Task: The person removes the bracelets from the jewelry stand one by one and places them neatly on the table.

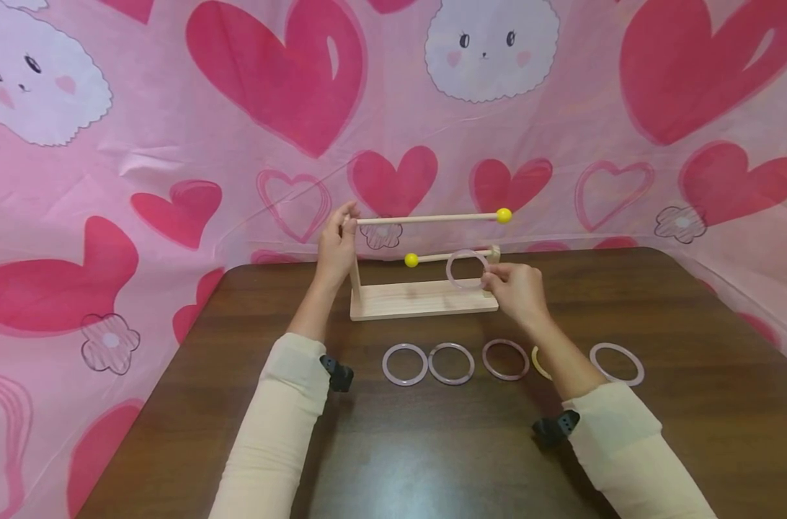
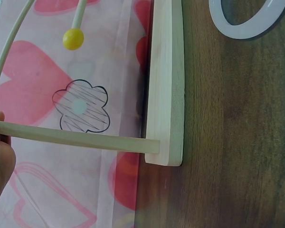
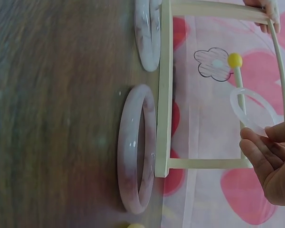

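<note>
A wooden bangle stand (image 1: 426, 299) has a long upper rod (image 1: 432, 218) and a shorter lower rod (image 1: 442, 256), each tipped with a yellow ball. At the top of its tall left post (image 2: 76, 138), my left hand (image 1: 337, 249) grips the wood where the upper rod begins. My right hand (image 1: 518, 292) pinches a pale translucent bangle (image 3: 251, 110) by its edge between thumb and fingers. The bangle stands upright at the lower rod, overlapping it in the head and right wrist views, between the yellow ball and the short right post (image 3: 204, 163).
In front of the stand several bangles lie flat in a row: a pale one (image 1: 404, 365), another pale one (image 1: 451, 363), a mauve one (image 1: 505, 360), a yellow one (image 1: 540, 363) partly behind my right forearm, and a whitish one (image 1: 617, 363). A pink heart-print cloth (image 1: 393, 108) hangs behind the table.
</note>
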`<state>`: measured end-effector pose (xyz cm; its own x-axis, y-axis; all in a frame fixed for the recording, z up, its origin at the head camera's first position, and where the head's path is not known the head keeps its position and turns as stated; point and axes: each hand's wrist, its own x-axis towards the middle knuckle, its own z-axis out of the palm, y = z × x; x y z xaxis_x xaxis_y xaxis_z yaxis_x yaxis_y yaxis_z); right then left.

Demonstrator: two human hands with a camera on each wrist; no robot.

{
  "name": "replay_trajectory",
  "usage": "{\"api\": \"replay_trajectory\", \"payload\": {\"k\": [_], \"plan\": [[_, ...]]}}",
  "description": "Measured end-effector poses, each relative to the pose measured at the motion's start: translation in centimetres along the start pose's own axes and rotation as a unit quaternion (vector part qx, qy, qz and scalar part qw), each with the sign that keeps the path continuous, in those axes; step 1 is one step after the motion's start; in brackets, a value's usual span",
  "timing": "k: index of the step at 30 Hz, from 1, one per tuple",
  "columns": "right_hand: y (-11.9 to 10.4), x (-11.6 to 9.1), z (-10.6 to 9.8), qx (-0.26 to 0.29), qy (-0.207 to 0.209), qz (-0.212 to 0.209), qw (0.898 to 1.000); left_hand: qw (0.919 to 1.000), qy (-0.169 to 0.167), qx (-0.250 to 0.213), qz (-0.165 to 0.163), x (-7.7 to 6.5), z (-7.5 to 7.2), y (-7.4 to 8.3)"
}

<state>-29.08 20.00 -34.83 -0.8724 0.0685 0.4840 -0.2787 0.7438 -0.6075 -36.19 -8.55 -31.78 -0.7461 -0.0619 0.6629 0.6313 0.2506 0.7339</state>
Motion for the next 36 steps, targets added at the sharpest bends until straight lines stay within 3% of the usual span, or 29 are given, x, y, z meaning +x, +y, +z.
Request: {"api": "replay_trajectory", "payload": {"k": [36], "plan": [[3.1, -1.0, -2.9, -0.025, -0.022, 0.049, 0.998, 0.9997, -0.004, 0.022, -0.012, 0.0, 0.0, 0.1]]}}
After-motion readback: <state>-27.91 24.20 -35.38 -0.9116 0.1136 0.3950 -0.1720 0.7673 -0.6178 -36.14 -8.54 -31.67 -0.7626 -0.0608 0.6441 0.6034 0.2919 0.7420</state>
